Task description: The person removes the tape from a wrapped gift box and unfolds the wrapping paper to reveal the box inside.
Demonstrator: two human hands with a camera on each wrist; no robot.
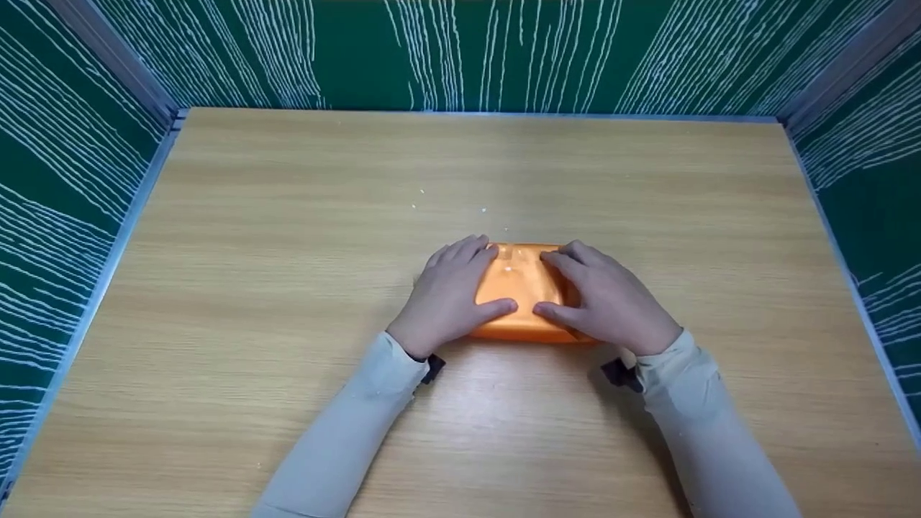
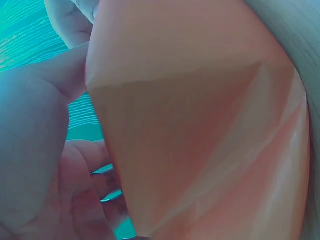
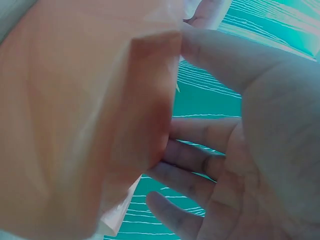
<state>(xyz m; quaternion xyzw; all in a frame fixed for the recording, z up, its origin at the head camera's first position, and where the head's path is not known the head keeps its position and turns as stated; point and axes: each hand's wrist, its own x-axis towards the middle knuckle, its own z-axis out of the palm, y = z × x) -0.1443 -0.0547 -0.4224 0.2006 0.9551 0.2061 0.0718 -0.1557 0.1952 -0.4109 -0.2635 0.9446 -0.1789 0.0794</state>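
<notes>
An orange package (image 1: 519, 288) in glossy, creased wrapping lies on the wooden table between both hands. My left hand (image 1: 453, 288) grips its left end, thumb on the top face and fingers over the far left corner. On the opposite end, my right hand (image 1: 611, 295) holds it with thumb and forefinger on top, beside a sunken fold. In the left wrist view, diagonal creases cross the package's near side (image 2: 200, 150). The right wrist view shows fingers along the package's folded end (image 3: 145, 100), with a pale flap (image 3: 117, 220) sticking out below.
Small white specks (image 1: 484, 210) are scattered on the table (image 1: 288, 216) beyond the package. Green walls (image 1: 360, 57) with white streaks and blue lower edges enclose the back and sides. A dark wrist mount (image 1: 622, 374) sits under each cuff.
</notes>
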